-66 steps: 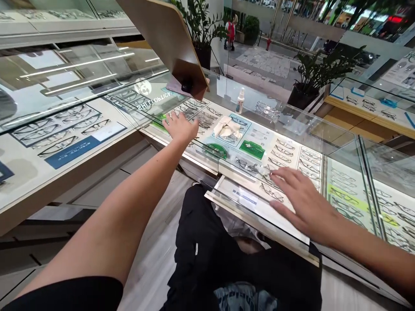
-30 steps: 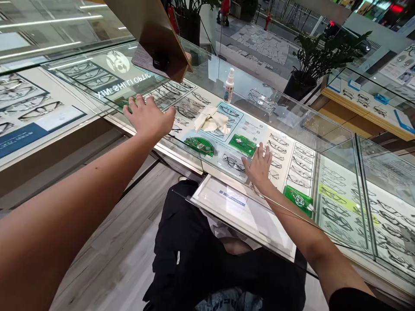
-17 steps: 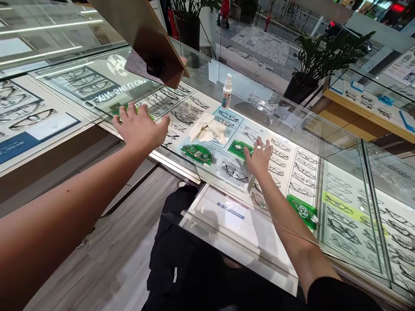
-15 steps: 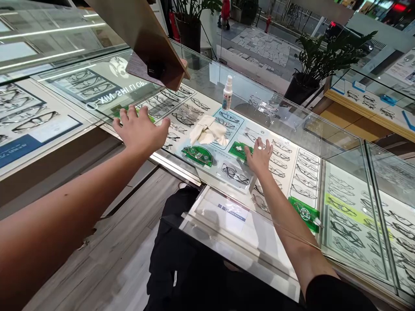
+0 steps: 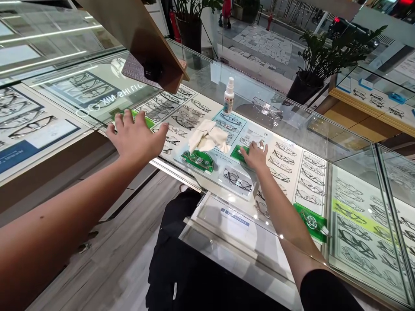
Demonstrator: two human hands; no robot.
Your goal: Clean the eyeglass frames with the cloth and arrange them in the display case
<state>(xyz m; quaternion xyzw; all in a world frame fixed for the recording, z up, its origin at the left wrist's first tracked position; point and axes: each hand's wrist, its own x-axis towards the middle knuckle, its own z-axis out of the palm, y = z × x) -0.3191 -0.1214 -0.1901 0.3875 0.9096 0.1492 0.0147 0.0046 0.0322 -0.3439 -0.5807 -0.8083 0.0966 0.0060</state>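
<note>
My left hand [image 5: 136, 136] is spread palm down over the left part of the glass counter [image 5: 197, 97], with nothing in it. My right hand [image 5: 256, 155] has its fingers apart over the counter's middle, near a green card [image 5: 239, 152] under the glass; it holds nothing. Between my hands lies a crumpled cream cloth [image 5: 207, 136]. Behind the cloth a white spray bottle [image 5: 228, 97] stands upright. Rows of eyeglasses [image 5: 238, 179] show beneath the glass. Whether my fingertips touch the glass is hard to tell.
A wooden-backed mirror or stand [image 5: 152, 52] rises at the counter's back left. An open drawer [image 5: 233, 233] juts out before my lap. Potted plants [image 5: 304, 86] stand beyond the counter, and a second display case [image 5: 372, 103] is at the right.
My left hand has shifted slightly left and down in view. My right hand's fingers are lower and a little more bent. The cloth and bottle look unmoved on the counter.
</note>
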